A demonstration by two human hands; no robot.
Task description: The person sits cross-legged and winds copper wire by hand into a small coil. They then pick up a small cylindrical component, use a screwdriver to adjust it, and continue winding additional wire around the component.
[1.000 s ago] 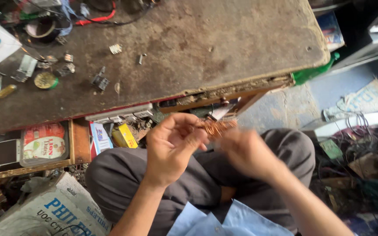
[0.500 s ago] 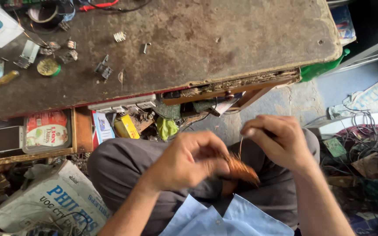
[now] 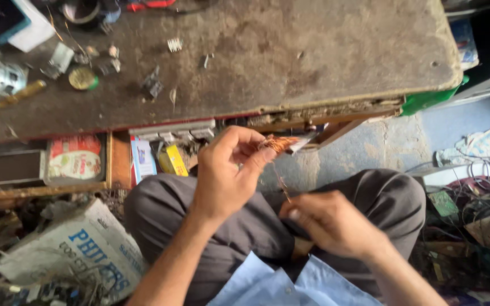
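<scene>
Copper wire coil (image 3: 278,143) below cluttered workbench (image 3: 313,62).

A small coil of copper wire (image 3: 279,143), glossy and orange-brown, is pinched by the left hand (image 3: 225,173), and a thin strand of it is drawn to the right hand (image 3: 330,224). The counter (image 3: 313,51) is seen as rough, matt, worn wood with a crumbling near edge. Grey matt cloth is shown on the trousers (image 3: 245,226). A crumpled white sack (image 3: 80,252) looks woven.
</scene>
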